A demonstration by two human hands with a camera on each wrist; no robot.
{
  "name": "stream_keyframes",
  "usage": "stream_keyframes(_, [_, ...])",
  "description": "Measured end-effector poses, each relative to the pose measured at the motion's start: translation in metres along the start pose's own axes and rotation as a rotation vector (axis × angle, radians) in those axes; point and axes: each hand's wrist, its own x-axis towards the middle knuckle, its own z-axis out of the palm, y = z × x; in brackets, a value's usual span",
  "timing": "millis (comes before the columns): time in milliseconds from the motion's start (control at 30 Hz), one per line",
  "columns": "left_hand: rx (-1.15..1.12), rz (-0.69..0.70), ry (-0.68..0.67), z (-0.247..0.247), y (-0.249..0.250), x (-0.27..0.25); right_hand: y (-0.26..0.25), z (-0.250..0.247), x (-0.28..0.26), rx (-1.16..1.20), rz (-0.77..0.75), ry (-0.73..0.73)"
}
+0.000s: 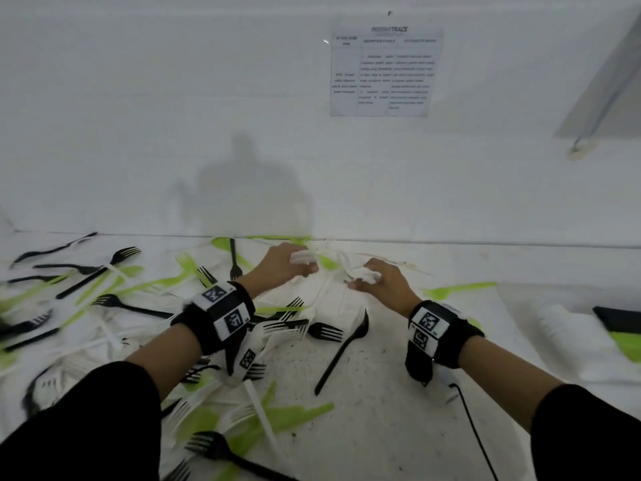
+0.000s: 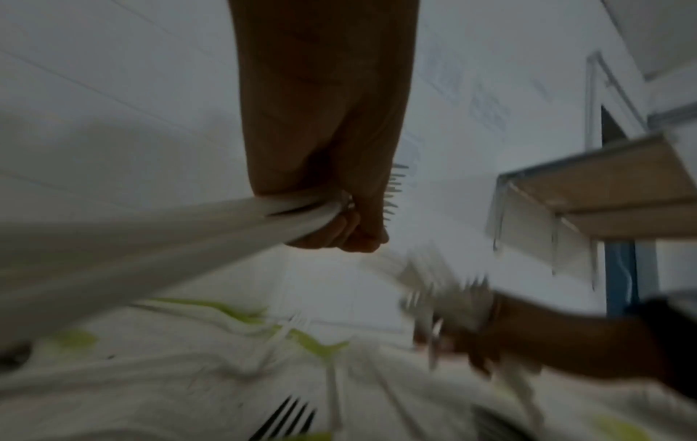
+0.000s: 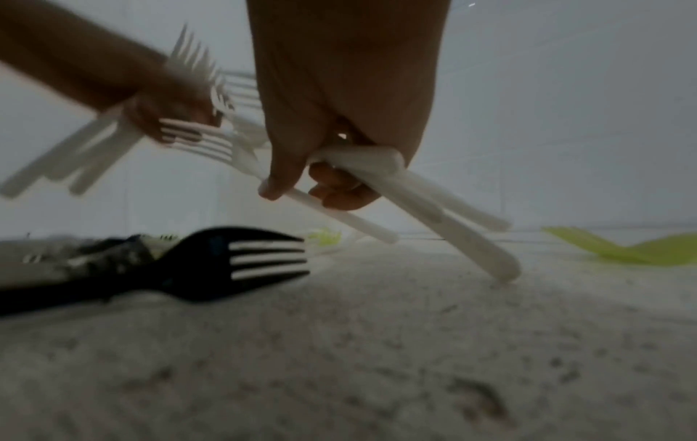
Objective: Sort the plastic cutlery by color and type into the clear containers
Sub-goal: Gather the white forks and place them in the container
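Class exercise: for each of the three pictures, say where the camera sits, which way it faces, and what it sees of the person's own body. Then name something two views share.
Head: worn high, facing forward and down at scattered cutlery; both forearms, left hand, right hand.
Left wrist: looks along the fist gripping white forks.
Right wrist: low, along fingers holding white cutlery; black fork nearby.
Shared: each wrist view shows the other hand.

cutlery [image 1: 114,303] strewn left of hands, sheet [image 1: 383,71] on wall behind
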Motion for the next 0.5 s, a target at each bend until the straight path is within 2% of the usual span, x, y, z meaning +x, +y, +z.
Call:
stream_keyframes(67, [0.283,-0.045,-0.112,0.012,-0.007,0.003,-0.005,-0.009,0.001,0.101,0.047,0.106])
stream_keyframes(100, [0.34,-0.08,-0.15,0.017,-0.01,0.002,-0.009,-0.014,0.002,0.122,0.065,0.154])
stream_keyframes(200, [0.393,-0.112,-0.219,0.033,-0.02,0.0,-0.024,-0.028,0.005,0.188,0.032,0.286])
stream_keyframes(267, [0.431,-0.135,-0.263,0.039,-0.021,-0.003,-0.032,-0.032,0.008,0.336,0.03,0.328])
stream_keyframes(367, [0.448,-0.163,-0.25,0.043,-0.024,-0.003,-0.037,-0.032,0.015,0.472,0.134,0.314])
stream_keyframes(500, [0.343,-0.13,-0.146,0.037,-0.025,-0.006,-0.024,-0.017,0.031,0.256,0.336,0.195])
